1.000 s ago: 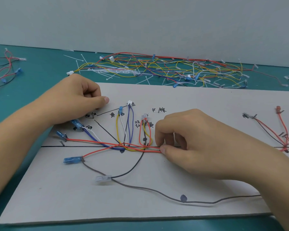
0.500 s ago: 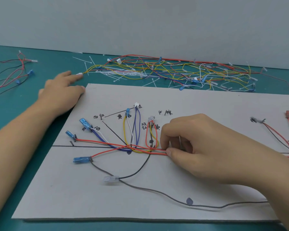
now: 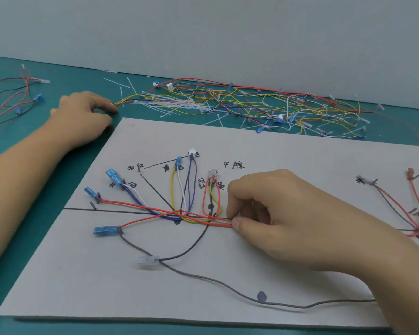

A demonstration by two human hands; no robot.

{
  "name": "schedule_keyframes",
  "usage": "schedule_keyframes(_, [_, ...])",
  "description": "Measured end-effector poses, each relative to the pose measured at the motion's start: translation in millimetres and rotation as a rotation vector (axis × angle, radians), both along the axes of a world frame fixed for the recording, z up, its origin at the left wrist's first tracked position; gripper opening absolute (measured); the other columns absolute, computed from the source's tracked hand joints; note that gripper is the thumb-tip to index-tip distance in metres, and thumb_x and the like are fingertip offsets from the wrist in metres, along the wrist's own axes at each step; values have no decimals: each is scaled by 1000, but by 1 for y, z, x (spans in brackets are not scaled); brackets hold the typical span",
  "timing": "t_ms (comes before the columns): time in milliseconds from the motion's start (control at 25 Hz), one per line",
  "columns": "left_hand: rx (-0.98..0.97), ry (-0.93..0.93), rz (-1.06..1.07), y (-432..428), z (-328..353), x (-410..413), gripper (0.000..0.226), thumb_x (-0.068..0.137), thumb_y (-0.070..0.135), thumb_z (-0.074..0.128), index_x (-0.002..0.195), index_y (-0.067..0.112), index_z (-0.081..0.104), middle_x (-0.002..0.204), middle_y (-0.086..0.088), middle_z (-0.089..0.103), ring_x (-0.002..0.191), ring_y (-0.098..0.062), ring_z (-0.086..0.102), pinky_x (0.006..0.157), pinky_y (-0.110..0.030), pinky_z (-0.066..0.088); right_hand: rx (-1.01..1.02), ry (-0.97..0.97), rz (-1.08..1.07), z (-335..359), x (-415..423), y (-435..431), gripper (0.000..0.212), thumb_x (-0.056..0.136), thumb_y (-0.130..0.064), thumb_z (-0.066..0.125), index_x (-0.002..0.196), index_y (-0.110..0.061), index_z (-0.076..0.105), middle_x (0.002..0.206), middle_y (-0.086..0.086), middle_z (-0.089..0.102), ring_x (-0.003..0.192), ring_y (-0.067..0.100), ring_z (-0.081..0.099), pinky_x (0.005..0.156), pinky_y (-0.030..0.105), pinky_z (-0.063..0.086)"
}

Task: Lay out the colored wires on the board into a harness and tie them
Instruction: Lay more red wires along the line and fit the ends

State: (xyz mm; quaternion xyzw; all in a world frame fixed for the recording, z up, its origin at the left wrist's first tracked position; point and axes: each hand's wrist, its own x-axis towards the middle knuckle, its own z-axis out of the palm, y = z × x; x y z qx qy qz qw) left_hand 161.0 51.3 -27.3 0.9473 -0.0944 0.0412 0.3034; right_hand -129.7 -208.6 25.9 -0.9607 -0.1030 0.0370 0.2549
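Layout looks mostly done, tying seemingly still to come.
The right hand [image 3: 288,213] pinches the wire bundle [image 3: 191,217] at mid-board [image 3: 203,298]; the left hand [image 3: 82,117], fingers relaxed, touches the loose pile [image 3: 240,105] beyond the board's far-left corner, beside unused cable ties [image 3: 169,105].

My right hand [image 3: 288,221] rests knuckles-up with its fingers curled. Thumb and forefinger pinch the red wires [image 3: 131,204] at their tips, and the forearm runs off to the lower right. My left hand [image 3: 82,117] lies palm down far out to the left, fingers loosely stretched forward, its forearm slanting back toward the lower left corner.
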Motion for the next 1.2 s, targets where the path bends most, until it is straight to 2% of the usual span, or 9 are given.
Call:
schedule_keyframes(120, [-174, -169, 39, 4, 0, -1, 25, 86, 12, 63, 100, 24, 81, 79, -3, 70, 65, -8, 61, 68, -23, 49, -6, -6, 6, 0, -1, 1, 9, 87, -17, 61, 82, -24, 60, 69, -8, 55, 69, 10, 54, 55, 21, 41])
schedule_keyframes(240, [-377, -343, 7, 6, 13, -10, 18, 86, 27, 61, 83, 41, 72, 62, 20, 65, 47, 4, 53, 47, -9, 41, -33, -31, 7, -1, 1, 1, 7, 86, -19, 63, 83, -26, 61, 74, -9, 56, 75, 9, 56, 58, 20, 43])
schedule_keyframes(440, [-724, -384, -212, -1, 43, -33, 20, 91, 29, 66, 102, 45, 72, 87, 10, 70, 77, -9, 70, 80, -29, 61, -26, -72, -73, 2, 0, -3, 17, 82, -24, 72, 95, -33, 66, 89, -15, 57, 82, 8, 56, 68, 19, 44])
schedule_keyframes(640, [-1308, 177, -389, -13, 57, -53, 10, 103, 9, 58, 105, 13, 67, 88, -4, 76, 95, -23, 75, 96, -36, 59, 342, -36, -130, 11, 1, 13, 22, 79, -30, 70, 101, -35, 70, 96, -10, 65, 71, 9, 59, 61, 20, 46])
schedule_keyframes(760, [-1337, 257, -449, -26, 59, -75, 10, 105, 7, 51, 109, 11, 59, 95, -8, 78, 103, -27, 75, 94, -34, 59, 512, -11, -183, 25, 11, 22, 37, 76, -26, 73, 109, -41, 65, 98, -7, 66, 66, 10, 61, 55, 22, 48])
schedule_keyframes(920, [-1248, 246, -589, -52, 67, -106, 14, 101, 3, 55, 114, 8, 60, 103, -12, 78, 103, -32, 74, 91, -36, 59, 352, -145, -353, 40, 65, 20, 78, 73, -24, 79, 138, -45, 41, 96, -10, 66, 53, 3, 61, 45, 19, 48])
schedule_keyframes(1000, [-1159, 221, -676, -69, 70, -118, 17, 98, 3, 60, 115, 8, 61, 105, -12, 79, 103, -30, 74, 92, -37, 59, 297, -174, -410, 43, 102, 17, 76, 78, -22, 79, 141, -36, 40, 83, -9, 62, 55, 4, 57, 48, 21, 48])
schedule_keyframes(1080, [-1043, 183, -758, -84, 76, -123, 18, 95, 4, 65, 112, 9, 64, 106, -10, 80, 103, -27, 75, 95, -37, 58, 261, -189, -432, 37, 131, 14, 20, 87, -23, 71, 104, -30, 63, 68, -11, 54, 55, 6, 49, 51, 22, 41])
schedule_keyframes(1200, [-830, 159, -737, -91, 84, -103, 34, 84, 17, 73, 118, 18, 65, 122, -5, 73, 107, -17, 71, 95, -38, 59, 527, -241, -596, 28, 146, 2, 32, 100, -22, 53, 71, -21, 65, 53, -4, 56, 43, 11, 48, 44, 21, 36])
